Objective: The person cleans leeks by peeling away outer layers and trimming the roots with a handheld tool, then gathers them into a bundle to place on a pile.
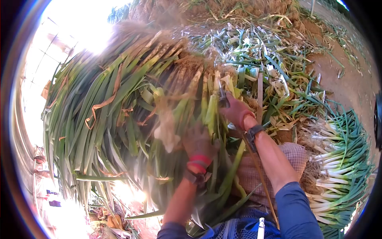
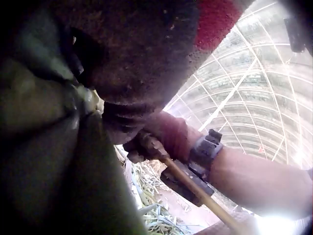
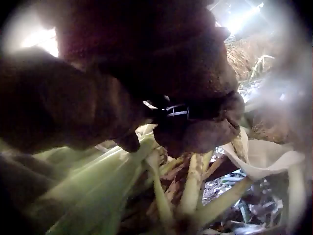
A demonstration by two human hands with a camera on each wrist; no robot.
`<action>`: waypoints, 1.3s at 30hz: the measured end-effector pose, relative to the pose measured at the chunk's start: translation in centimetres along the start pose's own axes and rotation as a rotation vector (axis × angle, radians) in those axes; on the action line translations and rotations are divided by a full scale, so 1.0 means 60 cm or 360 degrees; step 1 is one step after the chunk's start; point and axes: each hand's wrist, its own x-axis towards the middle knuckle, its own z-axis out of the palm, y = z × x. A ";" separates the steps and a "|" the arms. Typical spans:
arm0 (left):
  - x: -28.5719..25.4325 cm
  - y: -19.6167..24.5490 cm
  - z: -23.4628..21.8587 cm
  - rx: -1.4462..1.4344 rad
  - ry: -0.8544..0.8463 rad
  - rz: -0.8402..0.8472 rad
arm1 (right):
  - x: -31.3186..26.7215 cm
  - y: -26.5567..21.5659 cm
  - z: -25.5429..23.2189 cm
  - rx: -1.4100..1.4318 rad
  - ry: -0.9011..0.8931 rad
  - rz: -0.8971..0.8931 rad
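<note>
A big pile of long-leaved green leeks (image 1: 107, 91), roots turned away from me, fills the left and middle. My left hand (image 1: 199, 145), in a dark glove with a red cuff, grips leek leaves low in the middle and is blurred. Its wrist view shows broad green leaves (image 2: 39, 122) close beside the dark glove (image 2: 137, 54). My right hand (image 1: 237, 111), in a reddish glove, grips an air blow gun (image 1: 223, 89) with a slim tip, close to a yellowish leek stalk (image 1: 211, 101). A brown hose (image 1: 258, 175) runs down from it. Peeled pale leek skin (image 3: 266, 159) hangs near the right fingers.
Stripped leaves (image 1: 274, 71) lie heaped behind and right. Cleaned white-stemmed leeks (image 1: 334, 171) are stacked at the right, next to a checked cloth (image 1: 258, 171). A wooden upright (image 1: 260, 95) stands beside my right hand. Bare soil (image 1: 338, 67) shows at the far right.
</note>
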 end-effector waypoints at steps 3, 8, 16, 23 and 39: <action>0.002 -0.002 0.003 -0.0055 -0.0006 -0.0025 | 0.020 0.002 -0.002 0.0055 -0.0028 0.0031; 0.007 0.010 0.012 -0.0096 -0.0032 -0.0038 | -0.034 0.024 0.006 0.0052 -0.0154 0.0104; 0.003 0.021 0.001 -0.0086 -0.0076 -0.0226 | -0.317 0.029 -0.043 0.0448 -0.0355 -0.0192; -0.061 0.059 -0.014 -0.0106 -0.0071 -0.0117 | -0.463 0.037 -0.119 0.0556 -0.0342 -0.0053; -0.171 0.240 0.070 -0.0595 -0.0738 0.0388 | -0.430 0.088 -0.133 0.0453 0.0059 -0.0046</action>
